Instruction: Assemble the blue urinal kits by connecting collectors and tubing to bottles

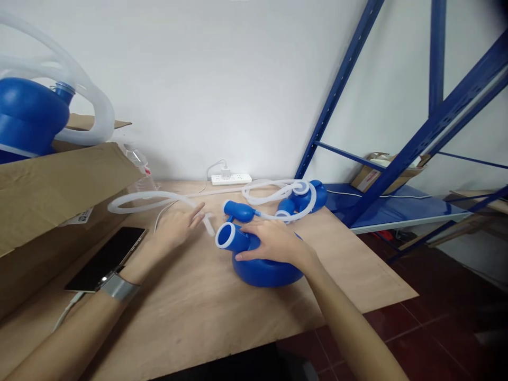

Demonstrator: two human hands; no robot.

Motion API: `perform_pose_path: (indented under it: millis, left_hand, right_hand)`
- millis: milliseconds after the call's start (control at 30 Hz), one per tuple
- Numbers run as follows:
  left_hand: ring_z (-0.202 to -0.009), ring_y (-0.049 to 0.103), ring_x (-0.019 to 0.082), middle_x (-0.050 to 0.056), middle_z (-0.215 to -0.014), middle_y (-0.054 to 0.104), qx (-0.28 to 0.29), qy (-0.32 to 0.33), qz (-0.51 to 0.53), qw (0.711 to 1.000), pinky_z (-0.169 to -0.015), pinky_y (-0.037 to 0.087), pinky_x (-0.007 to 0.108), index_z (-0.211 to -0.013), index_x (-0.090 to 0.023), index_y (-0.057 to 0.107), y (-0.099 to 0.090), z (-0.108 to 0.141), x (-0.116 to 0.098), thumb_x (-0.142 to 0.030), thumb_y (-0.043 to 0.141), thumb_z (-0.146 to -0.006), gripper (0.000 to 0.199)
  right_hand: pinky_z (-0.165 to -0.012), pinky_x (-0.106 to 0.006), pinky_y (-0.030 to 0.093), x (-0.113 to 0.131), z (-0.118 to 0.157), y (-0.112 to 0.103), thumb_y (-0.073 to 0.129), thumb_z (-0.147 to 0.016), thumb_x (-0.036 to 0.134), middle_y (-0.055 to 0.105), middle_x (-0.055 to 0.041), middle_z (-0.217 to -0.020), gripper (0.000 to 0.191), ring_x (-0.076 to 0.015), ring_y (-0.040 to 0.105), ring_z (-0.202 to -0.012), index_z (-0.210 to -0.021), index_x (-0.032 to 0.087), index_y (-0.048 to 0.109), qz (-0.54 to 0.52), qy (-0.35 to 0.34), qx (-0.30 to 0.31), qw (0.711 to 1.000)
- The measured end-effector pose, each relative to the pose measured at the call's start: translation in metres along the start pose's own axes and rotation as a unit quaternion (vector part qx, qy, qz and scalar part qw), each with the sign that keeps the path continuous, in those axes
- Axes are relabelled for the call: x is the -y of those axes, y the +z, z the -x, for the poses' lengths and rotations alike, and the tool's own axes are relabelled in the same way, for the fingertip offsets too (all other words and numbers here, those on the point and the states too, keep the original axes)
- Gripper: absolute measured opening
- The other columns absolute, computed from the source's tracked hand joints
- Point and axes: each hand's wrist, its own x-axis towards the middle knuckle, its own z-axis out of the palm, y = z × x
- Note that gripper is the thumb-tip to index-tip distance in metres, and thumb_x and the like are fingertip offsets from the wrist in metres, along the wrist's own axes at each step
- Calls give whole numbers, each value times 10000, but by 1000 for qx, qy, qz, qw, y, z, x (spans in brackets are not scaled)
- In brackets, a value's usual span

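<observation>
A blue plastic urinal bottle (268,272) lies on the wooden table, its wide neck with a white rim (225,236) facing left. My right hand (273,241) rests over the bottle just behind the neck, fingers and thumb gripping it. To the left, my left hand (178,225) reaches over the table with its fingers stretched out. Close to those fingertips is the short white end piece (209,225) of a translucent hose (146,197); whether they touch it I cannot tell. Behind the bottle sits a small blue funnel-shaped piece (239,211) joined to a white hose.
A cardboard box (67,190) holding a blue bottle (29,114) and thick hose stands at the left. A black phone (107,259) lies beside it. More blue bottles (317,196) and a power strip (231,179) are at the back. Blue shelving (397,203) stands right.
</observation>
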Motion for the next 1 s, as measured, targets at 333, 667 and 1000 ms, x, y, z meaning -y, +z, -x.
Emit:
perform_pose_path:
  millis: [333,667,1000]
  left_hand:
    - [-1058,701,366,213,-1157,717,-59,129,-12,990,-841,515,447,-1307,-163,636,-8,-29,-78,-222,435,-1010,363]
    - [-1222,610,374,179,-1295,696,-19,267,17,963,-1073,436,510,-1290,-187,656,34,-103,-98,-574,833,-761,679]
    - [-1079,674,390,236,-1134,723,-148,259,-19,954,-931,495,469,-1217,-93,653,-13,-73,-90,-743,586,-896,728]
  right_hand:
    - [-1140,-434,465,-47,14,-29,545,-1015,627,692,-36,-1439,528,-317,642,-1314,-1413,308,682,-149,19,47,988]
    - [-984,-326,546,-113,-57,-10,700,-953,285,779,-80,-1263,386,-269,732,-1131,-1330,209,713,-32,47,153,987]
    - [-879,-345,516,-101,-62,-16,505,-1062,322,771,-179,-1190,325,-317,731,-1083,-1215,117,706,137,80,20,987]
